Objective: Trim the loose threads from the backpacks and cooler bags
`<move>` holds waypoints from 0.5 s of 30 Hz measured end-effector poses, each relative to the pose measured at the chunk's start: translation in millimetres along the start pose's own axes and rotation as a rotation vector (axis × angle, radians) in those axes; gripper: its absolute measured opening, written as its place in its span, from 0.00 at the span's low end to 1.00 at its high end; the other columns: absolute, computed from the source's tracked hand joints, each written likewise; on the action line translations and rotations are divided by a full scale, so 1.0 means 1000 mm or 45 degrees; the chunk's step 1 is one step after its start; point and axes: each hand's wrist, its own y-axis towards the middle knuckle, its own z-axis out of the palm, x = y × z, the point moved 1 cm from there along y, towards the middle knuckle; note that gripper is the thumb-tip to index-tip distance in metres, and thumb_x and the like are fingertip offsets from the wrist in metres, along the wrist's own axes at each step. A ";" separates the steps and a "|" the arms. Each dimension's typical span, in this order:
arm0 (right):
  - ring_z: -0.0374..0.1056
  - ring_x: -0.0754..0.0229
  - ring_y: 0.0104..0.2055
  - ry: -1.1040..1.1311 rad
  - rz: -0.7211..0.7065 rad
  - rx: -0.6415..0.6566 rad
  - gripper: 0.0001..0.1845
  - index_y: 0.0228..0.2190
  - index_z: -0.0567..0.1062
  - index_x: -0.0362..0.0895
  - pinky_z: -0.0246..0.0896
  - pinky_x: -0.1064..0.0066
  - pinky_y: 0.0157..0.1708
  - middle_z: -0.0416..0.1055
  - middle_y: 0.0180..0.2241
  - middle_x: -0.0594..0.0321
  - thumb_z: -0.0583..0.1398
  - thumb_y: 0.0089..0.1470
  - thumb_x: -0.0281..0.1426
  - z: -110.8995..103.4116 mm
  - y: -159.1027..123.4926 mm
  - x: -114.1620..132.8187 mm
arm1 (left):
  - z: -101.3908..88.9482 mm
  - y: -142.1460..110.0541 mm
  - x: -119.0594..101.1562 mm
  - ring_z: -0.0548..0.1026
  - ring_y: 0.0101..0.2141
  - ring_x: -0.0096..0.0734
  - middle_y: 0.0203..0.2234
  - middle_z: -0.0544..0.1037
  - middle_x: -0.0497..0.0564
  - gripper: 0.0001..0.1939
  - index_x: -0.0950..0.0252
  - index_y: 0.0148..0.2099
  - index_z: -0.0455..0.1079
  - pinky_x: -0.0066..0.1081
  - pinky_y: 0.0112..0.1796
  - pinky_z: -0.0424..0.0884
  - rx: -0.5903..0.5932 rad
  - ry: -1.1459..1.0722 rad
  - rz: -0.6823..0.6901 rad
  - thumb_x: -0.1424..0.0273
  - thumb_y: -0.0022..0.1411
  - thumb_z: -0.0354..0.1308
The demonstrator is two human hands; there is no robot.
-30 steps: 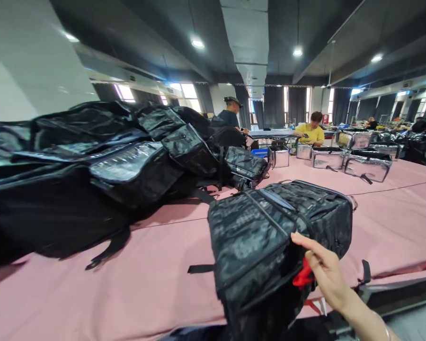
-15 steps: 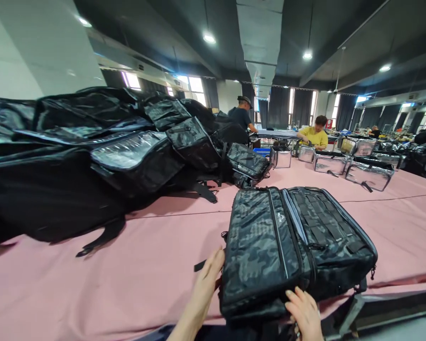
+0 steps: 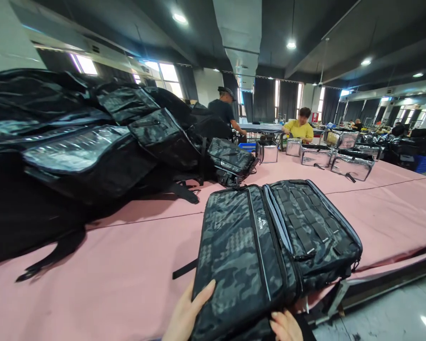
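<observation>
A dark camouflage backpack [image 3: 234, 246] lies on the pink-covered table [image 3: 128, 274], its front panel with webbing rows and a white logo facing up. At its near left corner, my left hand [image 3: 190, 308] grips the side, thumb on top and the other fingers hidden beneath. My right hand [image 3: 287, 326] is closed at the near edge, with bent fingers against the fabric; its lower part is cut off by the frame. A black strap [image 3: 184, 269] sticks out from the left side of the backpack.
A large heap of black bags [image 3: 92, 156] fills the left of the table. Several silver-lined boxes [image 3: 353, 166] stand at the far right. Two co-workers, one in a yellow shirt [image 3: 300, 130] and one in a dark shirt [image 3: 220, 111], are at the back. The table edge [image 3: 394, 279] runs along the right.
The backpack has come nearer and a little left in view as the camera turned right. My left hand has gone from lying along its side to gripping it with the thumb on top.
</observation>
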 end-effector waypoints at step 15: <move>0.74 0.58 0.38 0.121 0.112 0.276 0.19 0.49 0.68 0.43 0.71 0.65 0.38 0.77 0.35 0.56 0.48 0.57 0.26 -0.035 0.028 0.018 | -0.016 -0.009 0.027 0.69 0.51 0.48 0.46 0.76 0.53 0.38 0.63 0.53 0.66 0.39 0.54 0.62 -0.160 0.128 0.008 0.53 0.40 0.66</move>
